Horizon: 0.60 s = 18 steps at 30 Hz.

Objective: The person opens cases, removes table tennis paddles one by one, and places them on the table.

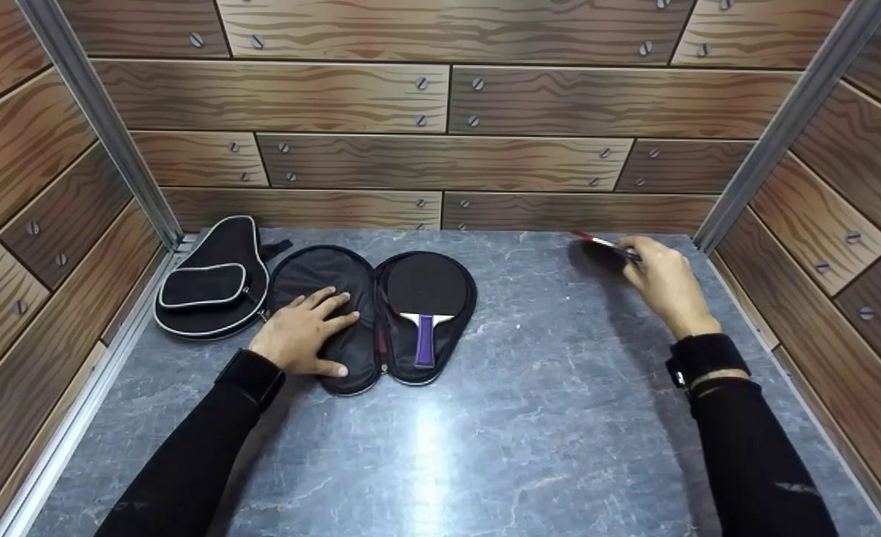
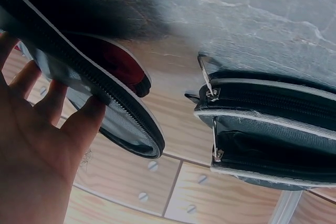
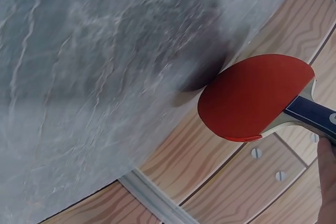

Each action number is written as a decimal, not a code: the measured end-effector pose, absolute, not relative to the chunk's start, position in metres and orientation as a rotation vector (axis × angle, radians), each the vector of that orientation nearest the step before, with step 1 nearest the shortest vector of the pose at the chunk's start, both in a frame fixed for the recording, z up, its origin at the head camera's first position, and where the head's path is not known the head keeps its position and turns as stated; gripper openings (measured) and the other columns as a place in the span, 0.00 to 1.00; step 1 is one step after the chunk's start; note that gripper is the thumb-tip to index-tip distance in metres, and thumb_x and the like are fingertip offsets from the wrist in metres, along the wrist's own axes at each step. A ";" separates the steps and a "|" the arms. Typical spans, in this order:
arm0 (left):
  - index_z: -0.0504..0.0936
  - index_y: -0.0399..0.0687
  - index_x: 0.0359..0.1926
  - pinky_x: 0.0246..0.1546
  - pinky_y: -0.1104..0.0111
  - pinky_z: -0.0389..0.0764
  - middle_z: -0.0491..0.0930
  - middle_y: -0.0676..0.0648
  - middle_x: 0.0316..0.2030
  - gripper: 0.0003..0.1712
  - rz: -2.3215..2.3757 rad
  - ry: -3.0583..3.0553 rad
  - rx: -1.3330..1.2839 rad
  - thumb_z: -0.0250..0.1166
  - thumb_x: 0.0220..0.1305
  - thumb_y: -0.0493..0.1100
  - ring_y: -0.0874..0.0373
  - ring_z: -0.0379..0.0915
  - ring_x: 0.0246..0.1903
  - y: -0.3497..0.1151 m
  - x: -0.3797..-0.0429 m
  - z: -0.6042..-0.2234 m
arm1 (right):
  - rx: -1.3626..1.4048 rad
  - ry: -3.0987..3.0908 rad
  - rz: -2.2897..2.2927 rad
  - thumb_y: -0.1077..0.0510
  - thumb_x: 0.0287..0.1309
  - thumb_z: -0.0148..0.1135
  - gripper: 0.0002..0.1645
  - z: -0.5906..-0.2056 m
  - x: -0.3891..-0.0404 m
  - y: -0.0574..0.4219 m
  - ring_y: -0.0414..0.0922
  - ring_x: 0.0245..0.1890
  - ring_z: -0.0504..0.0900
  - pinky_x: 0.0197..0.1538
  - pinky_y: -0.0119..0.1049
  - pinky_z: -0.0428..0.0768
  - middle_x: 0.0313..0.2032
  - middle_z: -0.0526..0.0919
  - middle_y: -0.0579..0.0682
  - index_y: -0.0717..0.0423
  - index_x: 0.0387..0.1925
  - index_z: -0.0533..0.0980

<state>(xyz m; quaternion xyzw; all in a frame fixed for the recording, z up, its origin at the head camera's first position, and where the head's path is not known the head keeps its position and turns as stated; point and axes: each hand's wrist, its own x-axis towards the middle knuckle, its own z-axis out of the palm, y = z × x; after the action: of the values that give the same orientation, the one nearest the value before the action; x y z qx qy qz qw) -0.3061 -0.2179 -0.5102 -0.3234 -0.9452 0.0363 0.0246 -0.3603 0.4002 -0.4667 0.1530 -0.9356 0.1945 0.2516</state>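
My right hand (image 1: 668, 287) grips a table tennis paddle (image 1: 593, 239) by its dark handle, held up over the table's far right. In the right wrist view the paddle (image 3: 257, 98) shows its red rubber face. My left hand (image 1: 302, 333) lies with spread fingers on the unfolded left half of a black paddle case (image 1: 328, 261). Inside the case's right half rests a second paddle (image 1: 425, 287), black-faced with a purple handle (image 1: 425, 341). The left wrist view shows the zip edge of the case (image 2: 131, 111) beyond the fingertips.
Left of the unfolded case sits another black paddle case (image 1: 212, 246) with white piping and a front pocket (image 1: 205, 287). The grey marbled table (image 1: 544, 418) is bounded by wood-patterned walls (image 1: 440, 160) and metal corner posts (image 1: 772, 127).
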 end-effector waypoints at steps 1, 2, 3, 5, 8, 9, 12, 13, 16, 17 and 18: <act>0.79 0.52 0.86 0.83 0.33 0.79 0.72 0.38 0.88 0.56 0.113 -2.924 -1.000 0.80 0.66 0.75 0.34 0.65 0.90 -0.218 -0.306 -0.510 | 0.413 -2.544 0.525 0.73 0.70 0.70 0.22 -0.467 -0.360 0.402 0.76 0.59 0.92 0.66 0.74 0.89 0.61 0.93 0.71 0.66 0.63 0.86; 0.79 0.52 0.86 0.83 0.33 0.79 0.72 0.38 0.88 0.56 0.113 -2.924 -1.000 0.80 0.66 0.75 0.34 0.66 0.90 -0.218 -0.306 -0.510 | 0.410 -2.542 0.523 0.74 0.69 0.70 0.22 -0.467 -0.360 0.404 0.77 0.59 0.92 0.66 0.75 0.89 0.61 0.93 0.71 0.66 0.63 0.86; 0.79 0.52 0.85 0.83 0.33 0.79 0.72 0.38 0.88 0.56 0.112 -2.922 -1.000 0.80 0.66 0.75 0.34 0.66 0.89 -0.218 -0.306 -0.511 | 0.408 -2.539 0.519 0.74 0.69 0.70 0.22 -0.467 -0.360 0.405 0.77 0.58 0.92 0.65 0.75 0.89 0.60 0.93 0.72 0.66 0.63 0.86; 0.79 0.52 0.86 0.83 0.33 0.79 0.72 0.38 0.88 0.56 0.116 -2.924 -0.999 0.80 0.66 0.75 0.34 0.66 0.90 -0.218 -0.306 -0.511 | 0.402 -2.536 0.510 0.74 0.68 0.70 0.22 -0.467 -0.359 0.409 0.78 0.57 0.92 0.65 0.75 0.89 0.60 0.93 0.72 0.67 0.62 0.86; 0.79 0.52 0.86 0.83 0.33 0.79 0.72 0.38 0.88 0.56 0.118 -2.926 -0.996 0.80 0.67 0.75 0.34 0.65 0.90 -0.219 -0.306 -0.511 | 0.388 -2.535 0.501 0.75 0.68 0.69 0.22 -0.468 -0.358 0.414 0.79 0.58 0.92 0.65 0.76 0.88 0.60 0.92 0.72 0.67 0.62 0.86; 0.79 0.52 0.86 0.83 0.33 0.79 0.72 0.38 0.88 0.56 0.118 -2.926 -0.997 0.80 0.67 0.75 0.34 0.65 0.90 -0.219 -0.306 -0.511 | 0.381 -2.535 0.498 0.75 0.68 0.69 0.22 -0.468 -0.358 0.416 0.79 0.57 0.92 0.64 0.76 0.88 0.60 0.92 0.73 0.67 0.62 0.85; 0.79 0.52 0.86 0.83 0.33 0.79 0.72 0.38 0.88 0.56 0.112 -2.927 -0.996 0.80 0.67 0.75 0.34 0.65 0.90 -0.219 -0.306 -0.511 | 0.363 -2.532 0.484 0.75 0.68 0.69 0.22 -0.469 -0.357 0.421 0.79 0.57 0.91 0.64 0.76 0.88 0.60 0.92 0.74 0.68 0.62 0.85; 0.79 0.52 0.86 0.83 0.33 0.79 0.72 0.38 0.88 0.56 0.111 -2.925 -0.997 0.80 0.66 0.75 0.34 0.65 0.90 -0.219 -0.306 -0.511 | 0.361 -2.531 0.473 0.75 0.68 0.69 0.22 -0.469 -0.357 0.423 0.79 0.57 0.91 0.64 0.76 0.89 0.59 0.92 0.74 0.69 0.62 0.85; 0.79 0.52 0.86 0.83 0.33 0.79 0.72 0.38 0.88 0.56 0.110 -2.924 -0.997 0.80 0.66 0.75 0.34 0.66 0.89 -0.219 -0.306 -0.511 | 0.352 -2.532 0.446 0.75 0.67 0.68 0.22 -0.470 -0.356 0.427 0.79 0.56 0.91 0.62 0.75 0.89 0.59 0.92 0.74 0.69 0.61 0.85; 0.79 0.52 0.85 0.83 0.33 0.79 0.72 0.38 0.88 0.56 0.110 -2.921 -0.999 0.80 0.66 0.75 0.34 0.66 0.89 -0.219 -0.306 -0.511 | 0.349 -2.535 0.436 0.75 0.67 0.68 0.22 -0.470 -0.356 0.428 0.79 0.56 0.91 0.62 0.75 0.89 0.59 0.92 0.74 0.69 0.61 0.85; 0.79 0.52 0.85 0.83 0.33 0.79 0.72 0.38 0.88 0.56 0.110 -2.920 -0.999 0.80 0.66 0.75 0.34 0.66 0.89 -0.219 -0.306 -0.512 | 0.348 -2.539 0.428 0.75 0.67 0.68 0.22 -0.470 -0.356 0.430 0.79 0.56 0.91 0.62 0.75 0.88 0.59 0.92 0.74 0.69 0.61 0.85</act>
<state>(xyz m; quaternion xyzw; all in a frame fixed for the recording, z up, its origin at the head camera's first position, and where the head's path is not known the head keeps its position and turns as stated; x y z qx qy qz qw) -0.3063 -0.2192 -0.5115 -0.3233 -0.9452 0.0356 0.0270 -0.3557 0.4297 -0.4696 0.1288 -0.9414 0.1588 0.2682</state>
